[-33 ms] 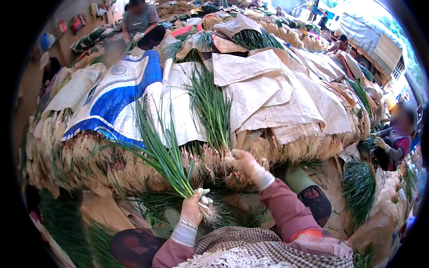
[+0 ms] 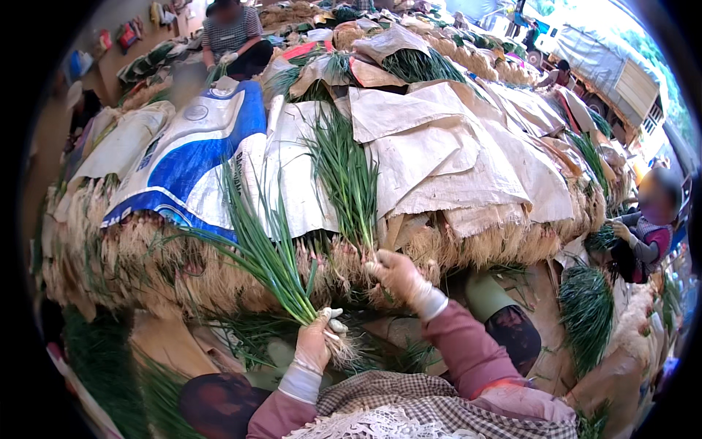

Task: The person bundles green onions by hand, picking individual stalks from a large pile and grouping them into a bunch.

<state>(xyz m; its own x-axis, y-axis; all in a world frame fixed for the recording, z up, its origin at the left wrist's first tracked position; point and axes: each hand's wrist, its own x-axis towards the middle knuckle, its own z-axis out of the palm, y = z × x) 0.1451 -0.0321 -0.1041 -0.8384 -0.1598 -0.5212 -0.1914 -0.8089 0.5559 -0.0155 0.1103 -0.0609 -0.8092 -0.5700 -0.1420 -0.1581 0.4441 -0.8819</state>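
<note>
My left hand [image 2: 315,346], gloved, is wrapped round a bunch of spring onions [image 2: 278,267] just above its white bulbs. Their long green leaves slant up and to the left, and pale roots hang below the fist. Farther right, my gloved right hand [image 2: 401,276] has its fingers curled together at the front of the heap, by the root ends of the loose spring onions [image 2: 346,183] lying on top. Whatever is between those fingertips is too small to make out.
Before me is a long heap of spring onions [image 2: 183,267], roots outward, covered by pale sacks [image 2: 468,172] and a blue-and-white sack [image 2: 201,157]. More bundles [image 2: 586,296] lie at right. Other people work at the far left [image 2: 232,36] and right [image 2: 647,230]; a truck [image 2: 610,69] stands behind.
My right hand has shifted slightly down at the root ends. My left hand keeps its hold on the spring onions, almost still.
</note>
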